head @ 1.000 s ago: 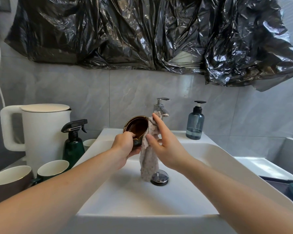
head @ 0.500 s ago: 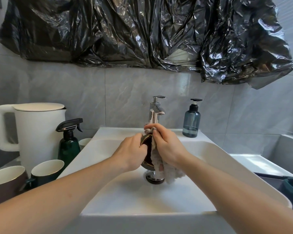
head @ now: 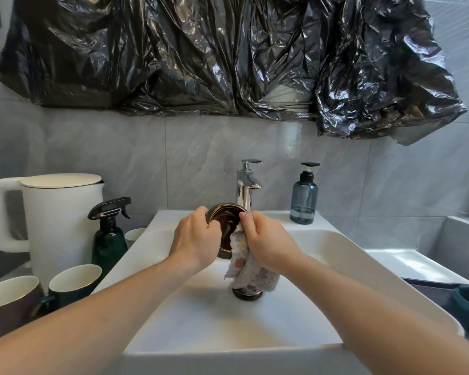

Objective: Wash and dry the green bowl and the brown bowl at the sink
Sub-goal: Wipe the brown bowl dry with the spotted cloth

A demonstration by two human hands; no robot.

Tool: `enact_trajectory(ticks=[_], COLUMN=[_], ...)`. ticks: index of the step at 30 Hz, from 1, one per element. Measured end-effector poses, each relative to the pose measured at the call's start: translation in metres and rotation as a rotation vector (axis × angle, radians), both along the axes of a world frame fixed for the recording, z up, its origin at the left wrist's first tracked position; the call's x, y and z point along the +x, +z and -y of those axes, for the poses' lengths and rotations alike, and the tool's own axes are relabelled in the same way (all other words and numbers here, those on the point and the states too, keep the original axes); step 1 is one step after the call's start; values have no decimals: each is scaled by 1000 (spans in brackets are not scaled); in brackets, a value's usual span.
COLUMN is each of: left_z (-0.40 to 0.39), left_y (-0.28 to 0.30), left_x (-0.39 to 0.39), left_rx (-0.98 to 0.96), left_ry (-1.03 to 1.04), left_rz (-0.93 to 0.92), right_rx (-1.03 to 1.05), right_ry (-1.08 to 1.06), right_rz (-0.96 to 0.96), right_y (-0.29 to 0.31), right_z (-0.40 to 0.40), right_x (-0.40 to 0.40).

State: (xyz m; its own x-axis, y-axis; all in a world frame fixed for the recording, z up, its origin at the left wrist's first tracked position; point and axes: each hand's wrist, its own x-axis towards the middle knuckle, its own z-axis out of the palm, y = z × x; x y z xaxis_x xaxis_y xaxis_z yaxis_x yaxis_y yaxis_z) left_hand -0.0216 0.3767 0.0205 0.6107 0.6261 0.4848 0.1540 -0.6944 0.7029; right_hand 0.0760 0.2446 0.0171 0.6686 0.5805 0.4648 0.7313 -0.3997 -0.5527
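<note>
Left hand [head: 194, 238]: fingers curled over the rim of the glossy brown ceramic bowl [head: 224, 228], held tilted above the white rectangular sink [head: 336, 255], opening turned toward the viewer. Right hand [head: 266, 239]: a speckled white cloth [head: 248, 269] was pinched against the bowl's inside, below the chrome faucet [head: 245, 190].

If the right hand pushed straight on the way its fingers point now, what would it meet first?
The right hand, gripping the spotted cloth, points toward the brown bowl that the left hand holds. It would press the cloth into the bowl's inside first; the faucet stands just behind, though depth is unclear.
</note>
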Motion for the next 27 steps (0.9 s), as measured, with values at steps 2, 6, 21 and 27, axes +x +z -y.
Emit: enact_trajectory(ticks=[2,6,21,27], left_z=[1,2,-17,-17], left_y=[-1,0,0,2], left_x=[0,-1,4,10], left_rx=[10,30,-35,-376], left_ry=[2,28,107,41], left_rz=[-3,17,79,95], right_rx=[-30,-52,-47,22], right_ry=[-14,-70,37,182], right_rz=[-8,8,-209,-280], right_y=[1,0,-4,-2], right_z=[1,0,-4,-3], right_x=[-1,-1,-10,-14])
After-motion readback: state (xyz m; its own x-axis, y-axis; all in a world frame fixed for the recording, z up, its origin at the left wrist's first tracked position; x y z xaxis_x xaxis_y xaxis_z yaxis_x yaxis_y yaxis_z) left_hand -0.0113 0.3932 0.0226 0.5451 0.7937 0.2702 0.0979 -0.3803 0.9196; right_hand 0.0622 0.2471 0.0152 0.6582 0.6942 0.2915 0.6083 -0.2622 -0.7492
